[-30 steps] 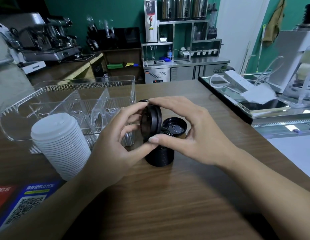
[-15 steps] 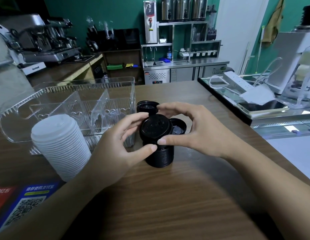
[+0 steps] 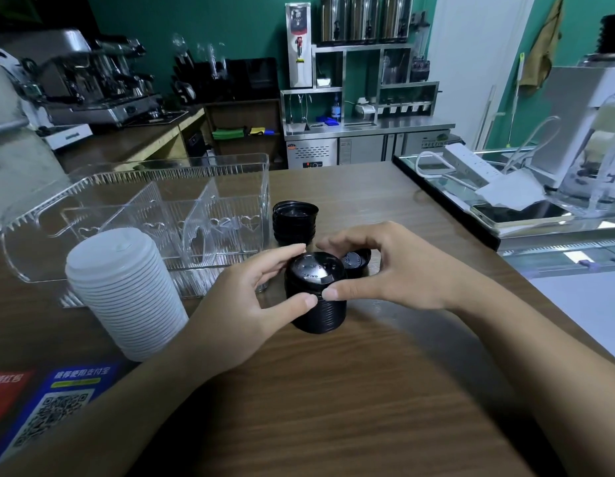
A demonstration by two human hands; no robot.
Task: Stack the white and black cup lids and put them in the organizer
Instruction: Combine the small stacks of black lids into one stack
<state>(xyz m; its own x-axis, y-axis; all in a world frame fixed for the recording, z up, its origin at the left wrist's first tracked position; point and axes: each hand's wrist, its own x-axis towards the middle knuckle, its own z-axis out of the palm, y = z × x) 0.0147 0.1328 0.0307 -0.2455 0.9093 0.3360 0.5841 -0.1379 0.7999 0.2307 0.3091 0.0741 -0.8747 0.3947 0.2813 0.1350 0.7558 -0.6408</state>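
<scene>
A stack of black lids point(image 3: 316, 297) stands on the wooden counter in the middle. My left hand point(image 3: 254, 304) and my right hand point(image 3: 385, 270) both hold its top lid, thumbs at the front edge and fingers curled round the back. A single black lid point(image 3: 356, 259) lies just behind, partly hidden by my right hand. Farther back sits a second, upside-down black stack point(image 3: 294, 223). A tall stack of white lids point(image 3: 123, 294) stands at the left. The clear organizer point(image 3: 134, 208) with dividers is behind the white stack.
Printed cards with a QR code point(image 3: 48, 411) lie at the front left. A raised glass shelf point(image 3: 526, 215) with a phone, power strip and cables runs along the right. An espresso machine point(image 3: 92, 80) stands far left.
The black lid that both hands held on edge above the stack has been turned flat and lowered onto the top of the stack.
</scene>
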